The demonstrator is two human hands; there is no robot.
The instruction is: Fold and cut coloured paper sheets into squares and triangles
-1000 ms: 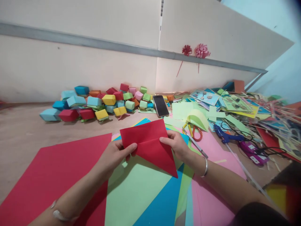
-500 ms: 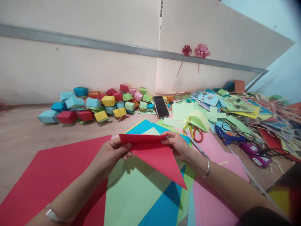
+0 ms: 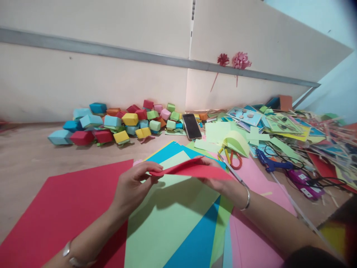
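Observation:
A folded piece of red paper (image 3: pixel 189 169) is held up above the stack of coloured sheets, tilted so that it shows nearly edge-on. My left hand (image 3: pixel 136 184) pinches its left end between thumb and fingers. At the right end, my right hand (image 3: pixel 216 182) grips the paper from behind and below, its fingers partly hidden by it. Under both hands lie a light green sheet (image 3: pixel 164 230) and a blue sheet (image 3: pixel 195 238). A large red sheet (image 3: pixel 83 201) spreads out beneath my left forearm.
Several small paper boxes (image 3: pixel 129 120) are piled by the wall, next to a phone (image 3: pixel 191 126). Scissors (image 3: pixel 235 160) lie right of my hands. Further right are a blue glue gun (image 3: pixel 272 163), a purple power strip (image 3: pixel 305 184) and a heap of paper scraps and cards (image 3: pixel 329 149).
The red paper has turned from facing me with its pointed corner hanging down to nearly edge-on. My left hand has shifted slightly right; my right hand has rolled under the paper.

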